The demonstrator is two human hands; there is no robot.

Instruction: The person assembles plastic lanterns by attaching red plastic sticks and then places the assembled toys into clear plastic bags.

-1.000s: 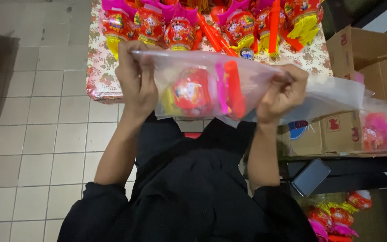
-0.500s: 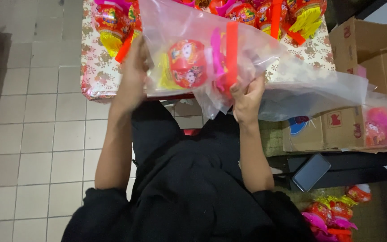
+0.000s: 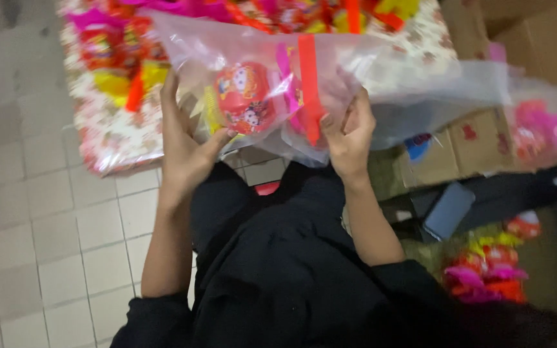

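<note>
1. You've got a clear plastic bag (image 3: pixel 259 103) held up in front of you with both hands, a bit above your lap, with the desk (image 3: pixel 107 138) behind it at 12 o'clock.
2. Your left hand (image 3: pixel 185 151) is at the bag's 8 o'clock corner, fingers (image 3: pixel 170 96) curled up along the back of the plastic and thumb pressed on the front, so it's closed on the bag.
3. Your right hand (image 3: pixel 349 138) sits at the bag's 4 o'clock edge, fingers (image 3: pixel 363 103) bent in and pinching the plastic (the picture is pretty blurry there, but it does look like a real grip).
4. Inside the bag there's a round red toy (image 3: pixel 245 98) with cartoon faces on it, near the middle, with yellow bits (image 3: pixel 213 116) at its 9 o'clock and a red strip (image 3: pixel 309 84) standing nearly upright at its 3 o'clock.
5. The desk has a flowery cover and a pile of similar bright red, pink and yellow toys (image 3: pixel 114 58) on it.
6. Cardboard boxes (image 3: pixel 449 145) are at 3 o'clock from your right hand, partly under a second clear bag (image 3: pixel 485 87).
7. More bagged colourful toys (image 3: pixel 485 270) lie down at 5 o'clock, and pale floor tiles (image 3: pixel 66 245) fill the 8 o'clock side.
</note>
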